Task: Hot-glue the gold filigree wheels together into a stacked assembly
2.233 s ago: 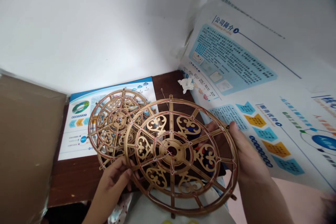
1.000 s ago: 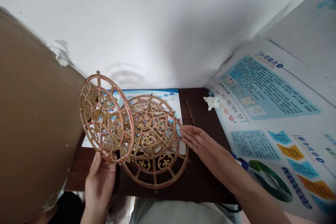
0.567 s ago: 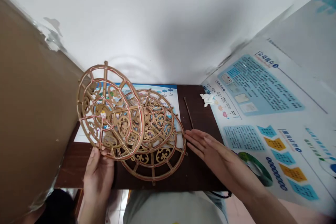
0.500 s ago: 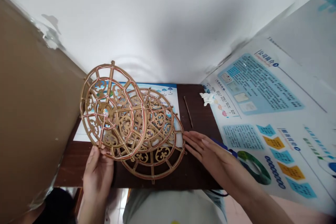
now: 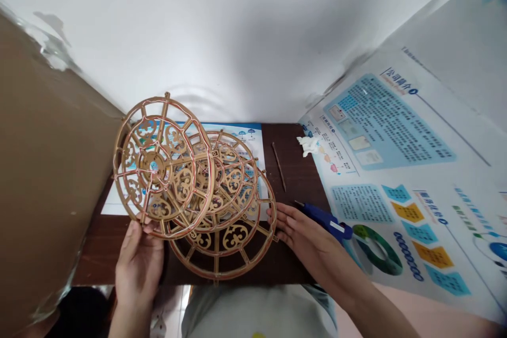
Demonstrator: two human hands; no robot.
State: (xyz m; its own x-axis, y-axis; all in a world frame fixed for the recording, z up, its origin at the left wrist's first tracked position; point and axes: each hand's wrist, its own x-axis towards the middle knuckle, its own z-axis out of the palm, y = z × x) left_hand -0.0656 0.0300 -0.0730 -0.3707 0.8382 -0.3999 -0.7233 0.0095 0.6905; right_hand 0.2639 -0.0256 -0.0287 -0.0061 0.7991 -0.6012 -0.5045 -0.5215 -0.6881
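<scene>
Several round brown lattice frames with spokes, scroll patterns and reddish-white lines overlap in front of me. My left hand grips the lower rim of the uppermost round frame, which is raised and tilted, its thumb in front. My right hand holds the right rim of the lowest round frame, with a fingertip showing inside the rim. Between these two sits a middle round frame, partly covered. Right of my right hand lies a blue-handled tool with a dark pointed tip, partly behind my wrist.
A thin brown stick and a crumpled white scrap lie on the dark table. A printed sheet is under the frames. A white wall, a brown panel and a printed board enclose the table.
The uppermost frame and my left hand have shifted slightly left. The lowest frame has slid a little left and down with my right hand. More of the blue-handled tool shows now.
</scene>
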